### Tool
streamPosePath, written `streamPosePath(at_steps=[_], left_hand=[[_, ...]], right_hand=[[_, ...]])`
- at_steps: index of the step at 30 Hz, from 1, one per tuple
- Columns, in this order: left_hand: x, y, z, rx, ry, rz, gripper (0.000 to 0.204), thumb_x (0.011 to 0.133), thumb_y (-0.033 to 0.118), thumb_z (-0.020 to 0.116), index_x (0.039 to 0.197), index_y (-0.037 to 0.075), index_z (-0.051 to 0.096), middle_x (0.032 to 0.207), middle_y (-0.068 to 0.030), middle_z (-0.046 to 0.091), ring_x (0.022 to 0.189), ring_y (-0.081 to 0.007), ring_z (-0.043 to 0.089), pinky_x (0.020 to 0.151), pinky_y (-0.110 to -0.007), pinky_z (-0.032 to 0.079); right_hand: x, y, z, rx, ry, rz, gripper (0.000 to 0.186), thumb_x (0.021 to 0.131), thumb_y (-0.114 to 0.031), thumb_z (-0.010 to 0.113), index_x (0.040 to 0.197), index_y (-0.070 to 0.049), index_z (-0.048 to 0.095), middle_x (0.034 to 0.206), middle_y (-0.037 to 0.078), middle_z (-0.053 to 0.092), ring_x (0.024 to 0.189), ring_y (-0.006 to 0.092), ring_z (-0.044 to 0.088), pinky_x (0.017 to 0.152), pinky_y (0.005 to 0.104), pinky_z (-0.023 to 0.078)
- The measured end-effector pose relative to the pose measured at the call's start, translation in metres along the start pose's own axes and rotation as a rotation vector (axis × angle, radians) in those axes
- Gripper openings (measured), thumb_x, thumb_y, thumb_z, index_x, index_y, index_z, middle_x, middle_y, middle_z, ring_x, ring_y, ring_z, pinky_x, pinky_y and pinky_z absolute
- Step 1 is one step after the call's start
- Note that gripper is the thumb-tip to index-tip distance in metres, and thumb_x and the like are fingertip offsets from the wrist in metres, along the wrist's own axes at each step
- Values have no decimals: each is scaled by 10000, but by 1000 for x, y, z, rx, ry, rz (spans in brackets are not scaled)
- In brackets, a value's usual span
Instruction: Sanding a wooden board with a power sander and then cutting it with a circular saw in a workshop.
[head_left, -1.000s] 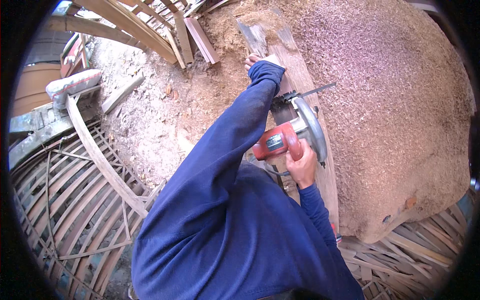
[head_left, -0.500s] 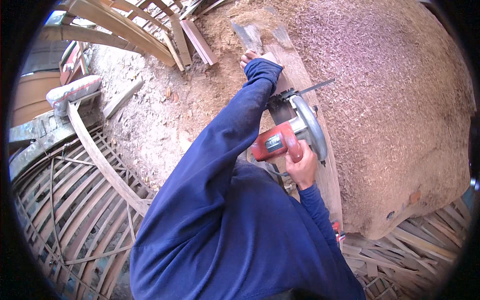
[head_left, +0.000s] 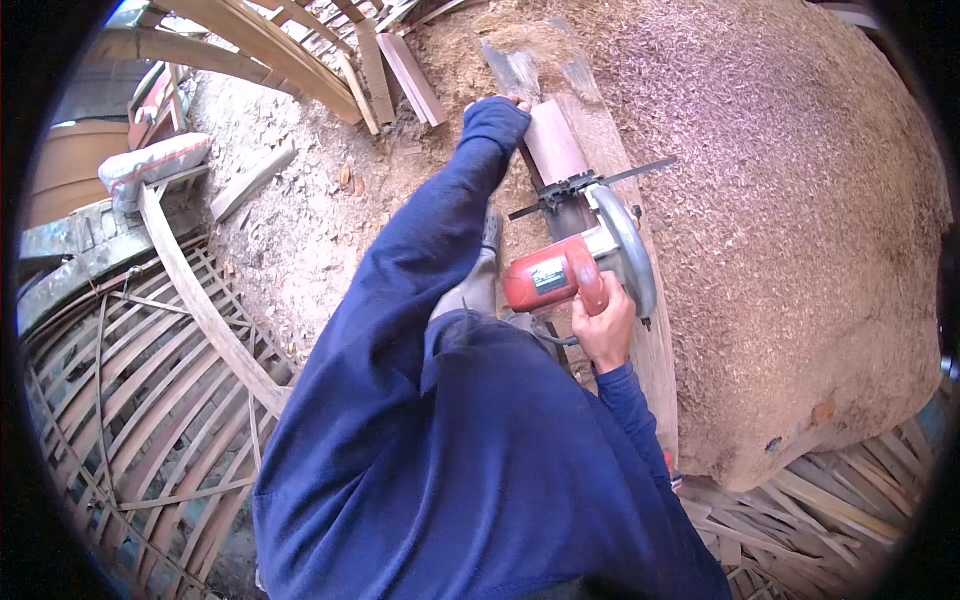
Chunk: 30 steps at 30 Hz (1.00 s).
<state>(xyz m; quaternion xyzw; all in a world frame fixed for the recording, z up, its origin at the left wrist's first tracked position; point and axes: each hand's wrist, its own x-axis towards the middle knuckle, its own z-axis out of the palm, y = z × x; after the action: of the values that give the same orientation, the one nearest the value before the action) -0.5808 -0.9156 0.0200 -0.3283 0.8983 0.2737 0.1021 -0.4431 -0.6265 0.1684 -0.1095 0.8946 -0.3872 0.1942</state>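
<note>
My right hand [head_left: 605, 325] is wrapped round the rear handle of a red and grey circular saw [head_left: 550, 278]. The saw rests over a short wooden board [head_left: 556, 142], whose far part sticks out beyond the saw's black base. Beneath them runs a long plank [head_left: 655, 375]. A thin dark guide bar [head_left: 642, 170] juts out to the right of the saw. At the short board's far left corner is my left hand [head_left: 517, 102]. The blue cuff covers most of it, and only bits of the fingers show, so its grip is hidden.
A big mound of wood shavings [head_left: 780, 250] rises on the right. Scrap strips [head_left: 830, 510] pile up at lower right. Curved slatted framework [head_left: 150, 410] fills the lower left, near a white sack [head_left: 155, 165]. Loose boards [head_left: 410, 80] stand at the far side. My foot [head_left: 488, 250] is beside the saw.
My left hand and forearm have shifted left, off the top of the short board to its corner, uncovering more of the board. The saw and my right hand stay nearly in place.
</note>
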Motion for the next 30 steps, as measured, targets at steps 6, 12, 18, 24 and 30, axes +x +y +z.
streamPosePath(at_steps=[6, 12, 18, 24, 30], left_hand=[[42, -24, -12, 155, -328, 342, 420, 888, 431, 458, 1117, 168, 693, 1111, -126, 683, 1068, -307, 635, 928, -407, 473], [41, -17, -21, 145, -266, 298, 437, 846, 474, 508, 1062, 157, 718, 1116, -130, 679, 1054, -314, 641, 895, -408, 486], [36, -15, -26, 176, -236, 344, 475, 801, 546, 546, 1044, 180, 724, 1053, -147, 694, 1014, -343, 650, 894, -441, 479], [41, -17, -25, 134, -199, 353, 482, 797, 523, 555, 1030, 134, 719, 1033, -160, 693, 995, -349, 654, 868, -434, 487], [38, -12, -34, 111, -241, 264, 499, 855, 504, 466, 1056, 119, 712, 1115, -164, 667, 1064, -322, 634, 891, -411, 475]], right_hand=[[8, -2, 6, 15, 10, -17, 226, 703, -68, 651, 907, -30, 560, 762, 206, 643, 772, 424, 648, 655, 447, 498], [16, -12, 10, 31, 2, 3, 191, 707, -65, 640, 878, -27, 565, 747, 205, 640, 749, 405, 655, 650, 435, 497], [30, -15, 17, 17, 35, -50, 185, 705, -76, 636, 869, -27, 568, 736, 204, 637, 734, 403, 653, 640, 435, 497], [48, -22, 23, 21, 52, -74, 173, 705, -80, 635, 859, -28, 576, 728, 205, 638, 725, 403, 654, 639, 439, 499], [63, -31, 29, 20, 60, -82, 166, 704, -81, 634, 851, -28, 579, 732, 208, 642, 733, 409, 653, 648, 448, 500]])
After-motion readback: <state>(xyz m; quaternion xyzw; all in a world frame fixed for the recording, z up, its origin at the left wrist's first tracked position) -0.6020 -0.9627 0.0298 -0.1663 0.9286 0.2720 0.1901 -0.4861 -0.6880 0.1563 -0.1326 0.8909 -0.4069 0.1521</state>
